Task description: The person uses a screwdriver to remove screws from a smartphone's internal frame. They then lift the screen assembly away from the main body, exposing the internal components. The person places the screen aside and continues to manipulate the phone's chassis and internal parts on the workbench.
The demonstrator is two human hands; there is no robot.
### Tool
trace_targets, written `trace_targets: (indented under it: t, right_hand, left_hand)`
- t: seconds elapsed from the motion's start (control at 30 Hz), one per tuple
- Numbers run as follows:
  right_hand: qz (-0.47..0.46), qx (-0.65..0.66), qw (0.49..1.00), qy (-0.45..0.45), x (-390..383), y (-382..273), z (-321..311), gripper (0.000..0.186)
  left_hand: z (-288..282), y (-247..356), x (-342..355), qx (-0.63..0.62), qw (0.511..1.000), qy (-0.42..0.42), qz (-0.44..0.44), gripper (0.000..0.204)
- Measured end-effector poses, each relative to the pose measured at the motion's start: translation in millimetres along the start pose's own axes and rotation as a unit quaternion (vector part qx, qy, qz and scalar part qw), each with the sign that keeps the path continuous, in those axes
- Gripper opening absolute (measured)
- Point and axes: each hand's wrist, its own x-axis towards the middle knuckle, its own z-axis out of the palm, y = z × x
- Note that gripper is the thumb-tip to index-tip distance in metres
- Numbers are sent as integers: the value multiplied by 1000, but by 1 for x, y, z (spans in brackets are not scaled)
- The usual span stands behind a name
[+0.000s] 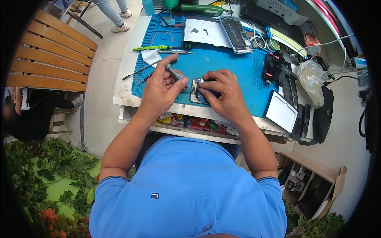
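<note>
My left hand (pixel 158 89) is closed round a slim grey screwdriver (pixel 173 73), which slants down toward a small phone part. That part, a dark phone screen assembly (pixel 193 96) with metal pieces at its left end, lies flat on the blue work mat (pixel 214 59) near the table's front edge. The fingers of my right hand (pixel 224 91) are bent and pressed together over it. They cover much of the assembly, and whether they pinch a small piece is hidden. Farther back, an opened phone body (pixel 237 35) lies beside a white board (pixel 202 33) with small dark parts on it.
Left on the mat lie a green-handled tool (pixel 151 48), a white cloth (pixel 151 58) and thin tools. At right are a black clamp holder (pixel 278 65), a white-faced tray (pixel 281 111) and a plastic bag (pixel 310 81). Below the tabletop, an open drawer (pixel 190 122) holds colourful packets.
</note>
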Motion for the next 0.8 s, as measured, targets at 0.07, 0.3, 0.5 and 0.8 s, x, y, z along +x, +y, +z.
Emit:
trace_targets:
  t: [0.07, 0.3, 0.5, 0.8]
  right_hand:
    - [0, 0, 1000, 1, 0, -1, 0, 19]
    - [0, 0, 1000, 1, 0, 0, 0, 17]
    - [-2, -6, 1000, -9, 0, 1, -1, 19]
    - [0, -9, 1000, -2, 1, -2, 0, 20]
  left_hand:
    - [0, 1, 1, 2, 1000, 1, -7, 70]
    - [2, 4, 3, 14, 999, 8, -29, 70]
    - [2, 4, 4, 30, 999, 15, -34, 69]
    - [3, 1, -2, 65, 998, 24, 7, 69]
